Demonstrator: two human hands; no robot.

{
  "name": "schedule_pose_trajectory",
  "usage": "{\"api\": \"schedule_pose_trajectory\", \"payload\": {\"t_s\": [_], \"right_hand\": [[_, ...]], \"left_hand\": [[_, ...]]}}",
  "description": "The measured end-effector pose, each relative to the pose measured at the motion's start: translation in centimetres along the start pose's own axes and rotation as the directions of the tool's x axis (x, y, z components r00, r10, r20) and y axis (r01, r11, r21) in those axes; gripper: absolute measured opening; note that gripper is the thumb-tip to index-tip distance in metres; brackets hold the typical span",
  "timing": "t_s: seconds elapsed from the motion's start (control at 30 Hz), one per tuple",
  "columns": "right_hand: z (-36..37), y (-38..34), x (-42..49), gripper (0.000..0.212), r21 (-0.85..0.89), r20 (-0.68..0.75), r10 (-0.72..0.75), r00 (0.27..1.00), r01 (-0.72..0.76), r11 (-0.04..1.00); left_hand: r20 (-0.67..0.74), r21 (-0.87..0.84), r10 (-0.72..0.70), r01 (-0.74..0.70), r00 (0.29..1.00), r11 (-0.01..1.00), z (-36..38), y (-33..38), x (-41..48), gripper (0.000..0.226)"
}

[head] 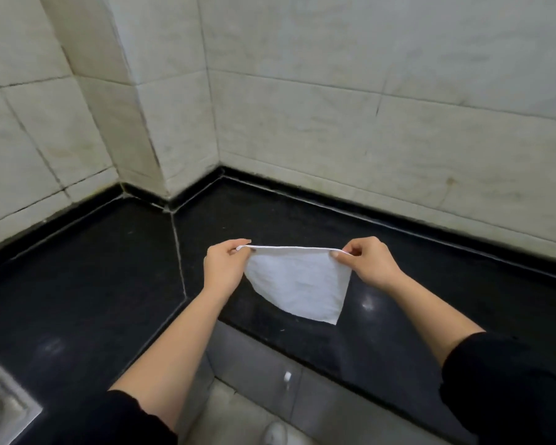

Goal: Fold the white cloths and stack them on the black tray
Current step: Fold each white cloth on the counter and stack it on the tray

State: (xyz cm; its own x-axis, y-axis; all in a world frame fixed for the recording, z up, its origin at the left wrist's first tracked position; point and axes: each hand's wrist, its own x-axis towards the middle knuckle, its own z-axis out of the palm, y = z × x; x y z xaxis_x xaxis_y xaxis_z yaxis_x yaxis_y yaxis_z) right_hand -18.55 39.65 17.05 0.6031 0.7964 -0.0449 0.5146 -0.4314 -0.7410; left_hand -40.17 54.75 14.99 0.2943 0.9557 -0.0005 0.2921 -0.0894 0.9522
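I hold the small white terry cloth point(297, 284) stretched above the glossy black stone table point(302, 220), my left hand point(223, 268) and right hand point(365, 263) each pinching a top corner. Next I judge: fold it in half. No tray in sight.

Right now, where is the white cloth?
In the head view the white cloth hangs mid-frame, stretched between the left hand and right hand, which pinch its top corners, over the front edge of the black countertop.

soft matt white cloth point(299, 284), glossy black stone counter point(93, 284), pale veined marble-like wall tiles point(366, 75).
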Motion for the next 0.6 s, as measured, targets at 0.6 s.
{"api": "schedule_pose_trajectory", "payload": {"t_s": [0.6], "right_hand": [[-3.4,4.8,12.7,0.012,0.034,-0.28,0.175,0.944,-0.172,0.984]], "left_hand": [[0.294,-0.015,0.141,-0.143,0.945,0.99,10.5,0.1,16.0,0.016]]}}
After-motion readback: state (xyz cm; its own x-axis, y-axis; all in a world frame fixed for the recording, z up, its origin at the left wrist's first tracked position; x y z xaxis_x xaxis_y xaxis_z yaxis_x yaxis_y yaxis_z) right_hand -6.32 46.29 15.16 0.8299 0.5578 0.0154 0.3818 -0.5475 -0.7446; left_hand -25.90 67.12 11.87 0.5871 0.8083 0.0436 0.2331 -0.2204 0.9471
